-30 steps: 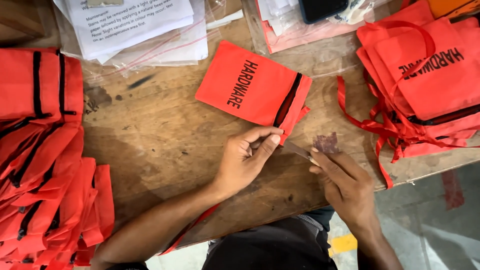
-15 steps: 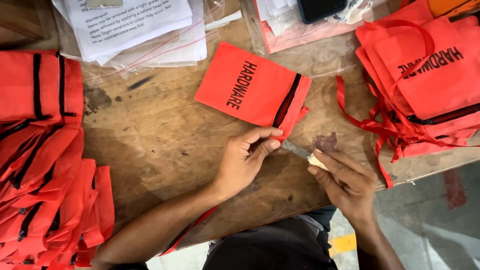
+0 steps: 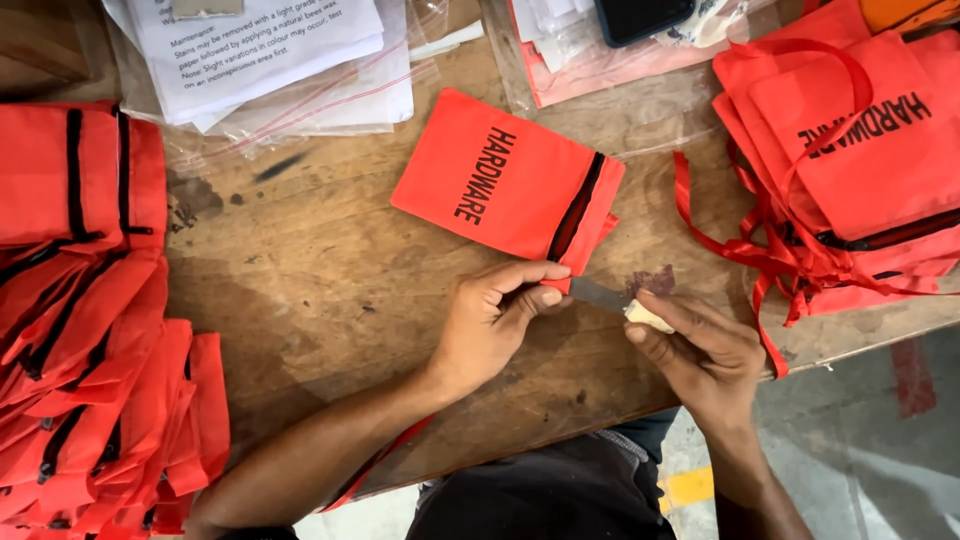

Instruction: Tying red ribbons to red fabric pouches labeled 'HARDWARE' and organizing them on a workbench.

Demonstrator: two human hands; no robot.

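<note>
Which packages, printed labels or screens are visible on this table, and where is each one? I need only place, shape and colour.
Red pouch: table centre, flat rectangle, black lettering and black band; left hand pinches its corner.
Clear bag of white sheets: top left, printed paper inside.
Clear bag with pink contents: top centre.
Dark phone screen: top centre, on that bag.
Lettered red pouches: right, stacked, with ribbons.

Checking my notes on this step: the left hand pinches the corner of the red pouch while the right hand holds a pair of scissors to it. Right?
Not quite. In the head view the right hand holds a small blade with a pale handle, not scissors. The left hand does pinch the red pouch corner.
</note>
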